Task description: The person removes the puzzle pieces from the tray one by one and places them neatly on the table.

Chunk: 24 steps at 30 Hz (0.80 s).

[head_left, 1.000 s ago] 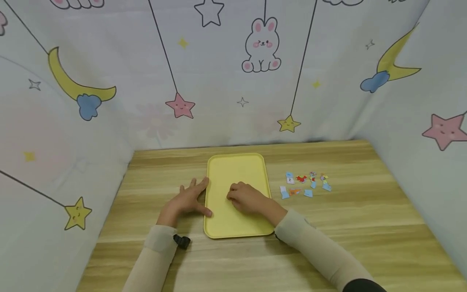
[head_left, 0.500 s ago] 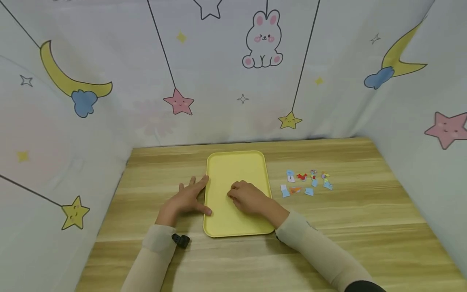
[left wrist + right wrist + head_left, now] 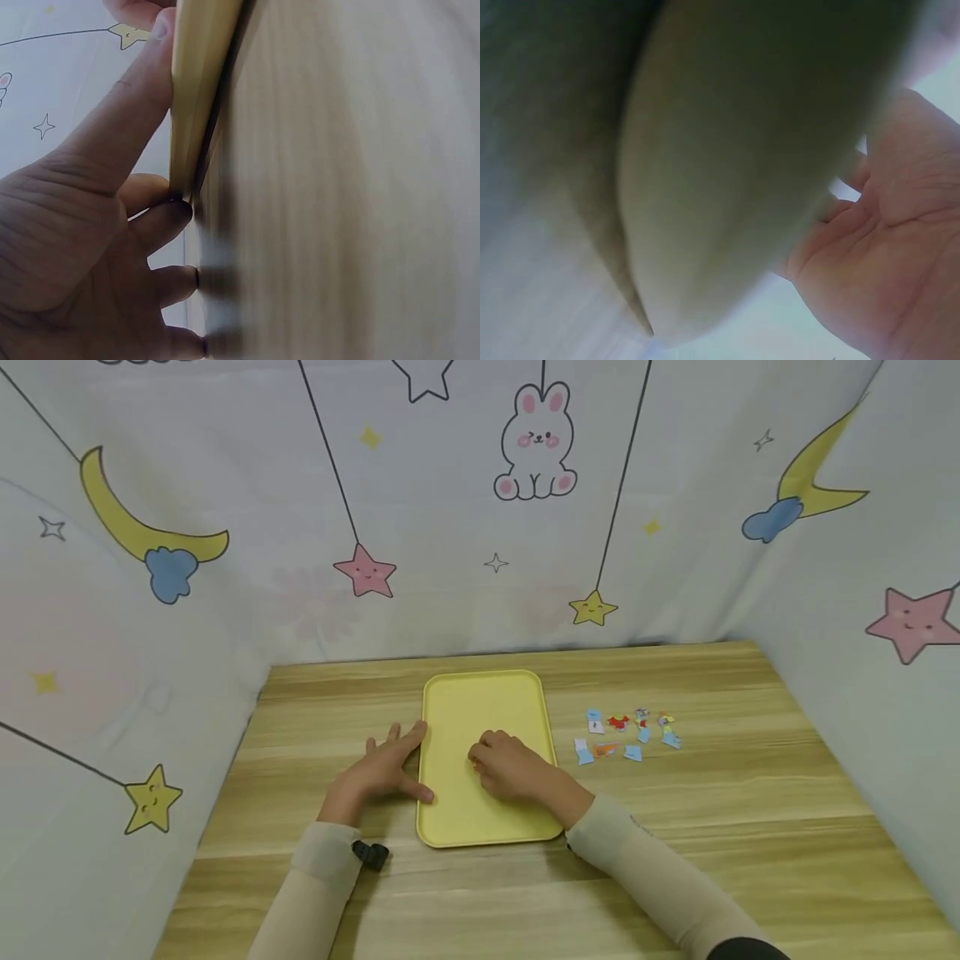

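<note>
A yellow tray (image 3: 487,697) lies on the wooden table. My left hand (image 3: 382,772) is spread at the tray's left edge, thumb on the rim and fingers reaching to the tabletop beside it. In the left wrist view, the thumb of this hand (image 3: 82,180) rests against the tray's side wall (image 3: 196,82). Over the middle of the tray, my right hand (image 3: 510,766) has its fingers curled down, tips together. A tiny orange bit of a small piece (image 3: 476,766) shows at those fingertips; the rest is hidden. The right wrist view shows mostly the tray's blurred edge (image 3: 705,187) and the palm (image 3: 885,255).
Right of the tray, several small printed pieces that look like puzzle pieces lie in loose rows, among them a red one (image 3: 618,722), an orange one (image 3: 605,749) and a light blue one (image 3: 633,752). White printed curtains (image 3: 435,527) enclose the table's back and sides.
Both hands keep nearly the same place. A speck of orange now shows at the right fingertips, where it was hardly visible before. The head view has shifted slightly.
</note>
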Each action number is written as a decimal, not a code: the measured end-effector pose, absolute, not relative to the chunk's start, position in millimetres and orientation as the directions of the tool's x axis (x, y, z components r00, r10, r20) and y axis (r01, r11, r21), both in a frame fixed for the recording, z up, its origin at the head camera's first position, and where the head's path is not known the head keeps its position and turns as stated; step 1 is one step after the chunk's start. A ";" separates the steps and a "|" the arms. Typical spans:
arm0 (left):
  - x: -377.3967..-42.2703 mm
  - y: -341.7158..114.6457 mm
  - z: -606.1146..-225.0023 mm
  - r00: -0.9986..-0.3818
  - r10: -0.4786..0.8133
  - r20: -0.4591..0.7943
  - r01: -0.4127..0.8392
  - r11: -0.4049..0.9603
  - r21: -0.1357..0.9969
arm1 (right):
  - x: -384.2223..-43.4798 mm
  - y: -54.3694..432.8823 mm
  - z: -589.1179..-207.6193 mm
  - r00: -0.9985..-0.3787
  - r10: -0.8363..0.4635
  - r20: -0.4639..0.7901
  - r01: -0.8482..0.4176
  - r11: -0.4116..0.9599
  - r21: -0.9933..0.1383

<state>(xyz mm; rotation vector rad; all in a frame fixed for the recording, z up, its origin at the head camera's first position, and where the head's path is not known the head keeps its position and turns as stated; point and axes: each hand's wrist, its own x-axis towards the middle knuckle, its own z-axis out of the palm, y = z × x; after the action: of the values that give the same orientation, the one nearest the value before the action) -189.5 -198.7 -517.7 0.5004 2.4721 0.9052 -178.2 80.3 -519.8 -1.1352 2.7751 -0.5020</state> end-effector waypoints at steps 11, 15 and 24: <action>-190.8 -198.2 -513.5 -0.829 0.470 -0.303 0.169 0.727 0.666 | -181.1 101.6 -514.0 -0.724 -0.683 0.098 -0.645 0.619 -0.448; -191.9 -198.4 -512.6 -0.824 0.482 -0.300 0.175 0.719 0.673 | -178.4 116.9 -513.0 -0.726 -0.674 0.135 -0.655 0.620 -0.431; -191.6 -197.4 -513.5 -0.819 0.491 -0.297 0.182 0.713 0.677 | -172.3 159.0 -512.0 -0.776 -0.605 0.180 -0.618 0.671 -0.410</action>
<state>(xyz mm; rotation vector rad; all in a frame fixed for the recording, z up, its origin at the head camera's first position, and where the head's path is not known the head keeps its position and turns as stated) -191.6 -197.4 -513.5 0.5159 2.4562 0.9026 -172.3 159.0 -512.0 -1.0601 2.8978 -0.7274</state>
